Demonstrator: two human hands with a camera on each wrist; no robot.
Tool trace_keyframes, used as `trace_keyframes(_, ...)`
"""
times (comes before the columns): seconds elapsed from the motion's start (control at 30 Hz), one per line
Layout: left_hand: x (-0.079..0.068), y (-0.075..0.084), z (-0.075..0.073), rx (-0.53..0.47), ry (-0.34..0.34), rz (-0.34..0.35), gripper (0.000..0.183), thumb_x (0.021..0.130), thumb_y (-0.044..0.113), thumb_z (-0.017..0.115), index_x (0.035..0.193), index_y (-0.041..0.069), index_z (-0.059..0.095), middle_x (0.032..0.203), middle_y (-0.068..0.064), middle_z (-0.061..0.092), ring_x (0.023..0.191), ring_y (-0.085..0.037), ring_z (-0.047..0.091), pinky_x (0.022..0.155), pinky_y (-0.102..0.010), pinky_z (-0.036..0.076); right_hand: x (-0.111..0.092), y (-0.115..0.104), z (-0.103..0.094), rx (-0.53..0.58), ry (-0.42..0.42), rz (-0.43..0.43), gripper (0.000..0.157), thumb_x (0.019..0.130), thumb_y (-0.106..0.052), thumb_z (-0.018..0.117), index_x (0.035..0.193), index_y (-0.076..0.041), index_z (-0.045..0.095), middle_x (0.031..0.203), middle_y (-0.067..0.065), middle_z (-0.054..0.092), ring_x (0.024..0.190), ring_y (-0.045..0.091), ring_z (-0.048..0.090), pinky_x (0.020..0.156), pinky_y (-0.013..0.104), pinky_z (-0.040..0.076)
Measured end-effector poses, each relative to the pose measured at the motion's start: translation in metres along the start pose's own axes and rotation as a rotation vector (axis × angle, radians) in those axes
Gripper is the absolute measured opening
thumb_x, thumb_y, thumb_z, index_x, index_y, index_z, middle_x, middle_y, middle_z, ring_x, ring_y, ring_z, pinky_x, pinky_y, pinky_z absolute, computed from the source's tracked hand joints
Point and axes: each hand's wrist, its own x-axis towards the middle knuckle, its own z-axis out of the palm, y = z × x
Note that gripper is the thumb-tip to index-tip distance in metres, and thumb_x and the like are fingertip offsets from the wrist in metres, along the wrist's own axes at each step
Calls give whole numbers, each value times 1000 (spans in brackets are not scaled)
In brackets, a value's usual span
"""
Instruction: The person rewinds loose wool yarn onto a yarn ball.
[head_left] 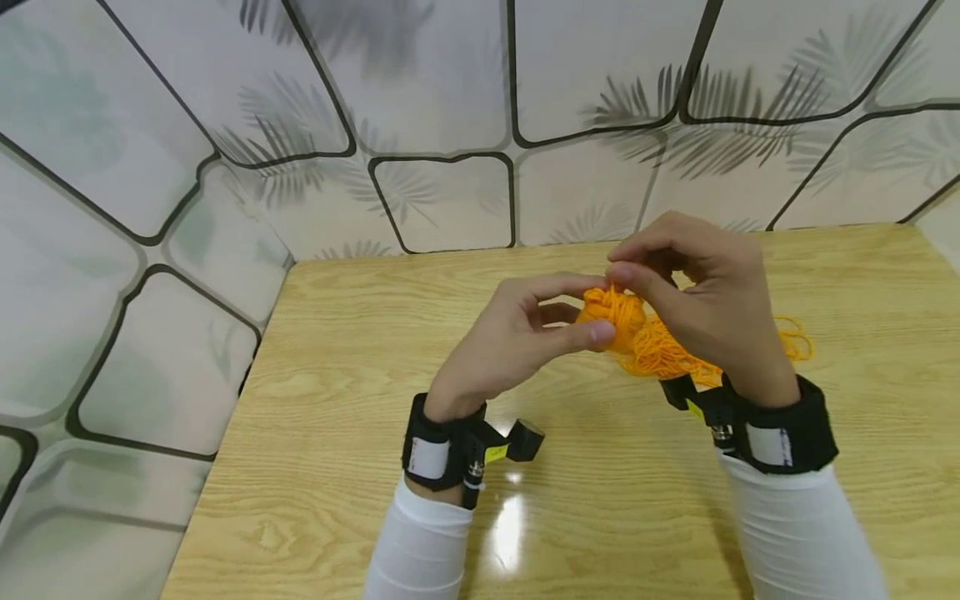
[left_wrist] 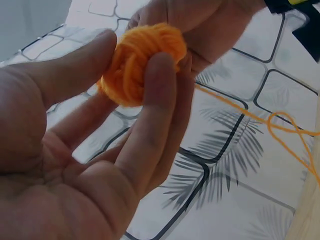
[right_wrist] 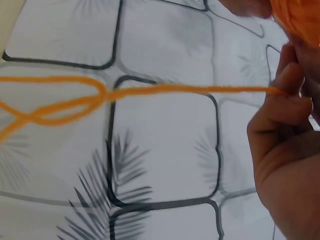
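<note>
A small ball of orange yarn (head_left: 613, 315) is pinched between the thumb and fingers of my left hand (head_left: 521, 329). In the left wrist view the wound strands of the yarn ball (left_wrist: 130, 70) show between thumb and fingertips. My right hand (head_left: 701, 287) is at the ball's upper right, thumb and index finger pinching a yarn strand (right_wrist: 190, 90) that runs taut from the fingertips in the right wrist view. That strand ends in a crossed loop (right_wrist: 70, 100). A loose heap of orange yarn (head_left: 663, 354) shows beneath and behind the right hand.
The wood-grain table (head_left: 337, 433) extends under both forearms. A patterned wall covering (head_left: 442, 200) with black lines and leaf prints rises along its back and left. Black wrist bands with small cameras (head_left: 525, 440) stick out near each hand.
</note>
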Motion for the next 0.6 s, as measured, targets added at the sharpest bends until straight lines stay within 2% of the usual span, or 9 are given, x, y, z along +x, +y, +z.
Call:
trace_keyframes(0.1, 0, 0, 0, -54, 55, 29, 46, 83, 2, 62, 127, 3, 47, 117, -13, 56, 99, -26, 56, 85, -38, 48, 0, 2, 6, -25, 27, 35, 10, 77, 10, 63, 85, 4, 65, 76, 9, 60, 58, 10, 47, 51, 21, 39)
trace_keyframes(0.23, 2, 0, 4, -73, 84, 97, 61, 80, -4, 64, 134, 5, 36, 115, -17, 54, 100, -26, 56, 83, -41, 49, 1, 0, 12, -41, 58, 74, 5, 80, 7, 61, 85, 6, 63, 76, 8, 60, 59, 11, 50, 53, 22, 44)
trace_keyframes(0.33, 2, 2, 10, 21, 152, 149, 63, 77, -1, 68, 132, 5, 40, 110, -14, 56, 95, -22, 56, 78, -39, 51, 2, -3, 16, -49, 68, 98, 5, 82, 5, 61, 86, 7, 62, 77, 7, 61, 60, 12, 52, 53, 23, 45)
trace_keyframes(0.47, 2, 4, 17, 140, 255, 163, 55, 76, 2, 70, 124, 1, 44, 108, -12, 59, 93, -15, 57, 74, -35, 51, 2, -6, 19, -51, 68, 123, 6, 83, 4, 60, 87, 8, 62, 78, 8, 62, 61, 12, 55, 54, 24, 46)
trace_keyframes(0.6, 1, 6, 20, 178, 271, 179, 42, 78, 2, 68, 116, -1, 48, 113, -11, 55, 99, -13, 54, 79, -33, 50, 1, -5, 20, -56, 77, 125, 6, 83, 4, 60, 87, 8, 62, 79, 9, 62, 63, 12, 57, 55, 24, 47)
